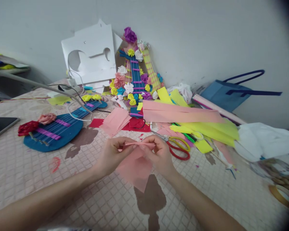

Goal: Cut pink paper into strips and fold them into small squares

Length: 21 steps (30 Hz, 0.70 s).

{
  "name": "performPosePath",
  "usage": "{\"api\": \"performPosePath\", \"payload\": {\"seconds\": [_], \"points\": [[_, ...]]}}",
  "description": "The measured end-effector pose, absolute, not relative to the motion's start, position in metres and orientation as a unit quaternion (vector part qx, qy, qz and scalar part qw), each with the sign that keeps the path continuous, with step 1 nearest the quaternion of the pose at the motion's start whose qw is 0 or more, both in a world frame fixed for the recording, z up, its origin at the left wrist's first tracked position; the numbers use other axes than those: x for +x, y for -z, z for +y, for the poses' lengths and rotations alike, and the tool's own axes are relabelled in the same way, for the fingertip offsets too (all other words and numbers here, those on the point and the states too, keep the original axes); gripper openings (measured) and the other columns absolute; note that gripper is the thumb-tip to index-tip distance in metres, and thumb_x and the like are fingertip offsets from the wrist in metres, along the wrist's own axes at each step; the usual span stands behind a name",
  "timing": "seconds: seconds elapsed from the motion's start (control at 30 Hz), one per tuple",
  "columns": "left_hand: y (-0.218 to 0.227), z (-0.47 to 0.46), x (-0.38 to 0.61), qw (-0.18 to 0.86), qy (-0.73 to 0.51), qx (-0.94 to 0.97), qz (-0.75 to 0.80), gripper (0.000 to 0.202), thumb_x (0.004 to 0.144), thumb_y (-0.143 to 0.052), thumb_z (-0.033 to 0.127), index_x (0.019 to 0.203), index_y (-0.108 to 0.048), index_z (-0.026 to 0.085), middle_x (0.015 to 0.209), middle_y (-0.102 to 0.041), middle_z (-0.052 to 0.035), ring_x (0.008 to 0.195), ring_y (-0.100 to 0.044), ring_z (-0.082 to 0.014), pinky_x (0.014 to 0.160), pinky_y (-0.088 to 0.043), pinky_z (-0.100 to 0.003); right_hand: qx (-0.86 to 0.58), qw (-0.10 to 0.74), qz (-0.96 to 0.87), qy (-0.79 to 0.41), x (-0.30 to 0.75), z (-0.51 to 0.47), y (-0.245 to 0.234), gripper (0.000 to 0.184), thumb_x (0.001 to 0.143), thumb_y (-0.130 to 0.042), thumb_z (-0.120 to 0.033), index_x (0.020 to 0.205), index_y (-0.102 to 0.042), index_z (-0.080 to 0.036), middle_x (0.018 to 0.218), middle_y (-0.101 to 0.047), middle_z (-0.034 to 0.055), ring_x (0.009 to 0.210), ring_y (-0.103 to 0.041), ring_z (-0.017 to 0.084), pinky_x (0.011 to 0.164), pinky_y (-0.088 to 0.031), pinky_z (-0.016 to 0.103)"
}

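Note:
A piece of pink crepe paper (137,166) hangs from my fingers above the table, its upper edge folded into a narrow strip and a corner pointing down. My left hand (113,152) pinches the folded edge from the left. On the other side my right hand (160,154) pinches the same edge, thumbs close together at the middle. Just beyond them lies a stack of cut pink paper pieces (117,120), partly over a red paper strip (137,124). Scissors with red and yellow handles (180,149) rest right of my right hand.
A blue toy guitar (55,138) with paper roses lies at left, near a phone (1,125). Flower-covered guitars (137,73) and a white foam board (93,61) lean at the wall. Yellow paper (214,131), a blue bag (226,94) and a tape roll (283,195) are at right.

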<state>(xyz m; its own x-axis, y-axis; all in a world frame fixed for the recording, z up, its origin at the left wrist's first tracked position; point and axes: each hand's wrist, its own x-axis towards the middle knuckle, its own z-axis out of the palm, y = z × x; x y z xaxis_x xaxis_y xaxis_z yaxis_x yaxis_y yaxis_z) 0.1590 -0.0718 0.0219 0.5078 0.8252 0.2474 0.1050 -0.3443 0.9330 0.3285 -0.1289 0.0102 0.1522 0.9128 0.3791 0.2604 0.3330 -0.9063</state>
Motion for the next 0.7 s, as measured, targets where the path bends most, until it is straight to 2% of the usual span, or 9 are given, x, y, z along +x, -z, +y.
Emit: {"api": "performPosePath", "payload": {"seconds": [0.13, 0.27, 0.37, 0.53, 0.7], "points": [[-0.019, -0.068, 0.157, 0.509, -0.379, 0.712, 0.301, 0.016, 0.081, -0.063, 0.026, 0.091, -0.072, 0.016, 0.086, -0.074, -0.0042, 0.078, -0.067, -0.0162, 0.067, -0.050, -0.022, -0.518, 0.581, -0.557, -0.290, 0.331, -0.126, -0.007, 0.010, 0.083, -0.062, -0.031, 0.081, -0.065, -0.021, 0.075, -0.063, -0.0007, 0.073, -0.056, 0.015, 0.070, -0.043, 0.027], [-0.021, -0.065, 0.156, 0.530, -0.378, 0.689, 0.318, 0.018, 0.080, -0.064, 0.027, 0.091, -0.072, 0.015, 0.085, -0.074, -0.0048, 0.075, -0.066, -0.0156, 0.062, -0.048, -0.020, -0.519, 0.614, -0.504, -0.316, 0.338, -0.122, -0.002, 0.015, 0.085, -0.059, -0.035, 0.085, -0.065, -0.022, 0.080, -0.064, 0.0004, 0.076, -0.056, 0.015, 0.071, -0.044, 0.026], [-0.025, -0.064, 0.156, 0.547, -0.374, 0.667, 0.341, 0.019, 0.078, -0.065, 0.028, 0.088, -0.072, 0.014, 0.083, -0.074, -0.0055, 0.071, -0.066, -0.0158, 0.059, -0.048, -0.020, -0.492, 0.617, -0.492, -0.367, 0.338, -0.121, 0.001, 0.020, 0.082, -0.062, -0.039, 0.092, -0.062, -0.022, 0.082, -0.061, 0.0003, 0.074, -0.055, 0.015, 0.067, -0.044, 0.026], [-0.027, -0.064, 0.157, 0.551, -0.374, 0.667, 0.334, 0.023, 0.077, -0.067, 0.034, 0.085, -0.073, 0.014, 0.079, -0.072, -0.0060, 0.070, -0.064, -0.0167, 0.058, -0.047, -0.022, -0.500, 0.576, -0.528, -0.374, 0.331, -0.124, -0.002, 0.018, 0.082, -0.063, -0.035, 0.075, -0.058, -0.020, 0.070, -0.054, -0.0019, 0.068, -0.050, 0.013, 0.064, -0.041, 0.024], [-0.028, -0.063, 0.156, 0.559, -0.389, 0.642, 0.352, 0.031, 0.081, -0.062, 0.043, 0.084, -0.073, 0.015, 0.081, -0.072, -0.0055, 0.073, -0.063, -0.0179, 0.060, -0.048, -0.023, -0.506, 0.586, -0.521, -0.361, 0.331, -0.124, -0.002, 0.016, 0.084, -0.061, -0.033, 0.076, -0.058, -0.019, 0.072, -0.054, -0.0021, 0.069, -0.049, 0.013, 0.064, -0.040, 0.024]]}}
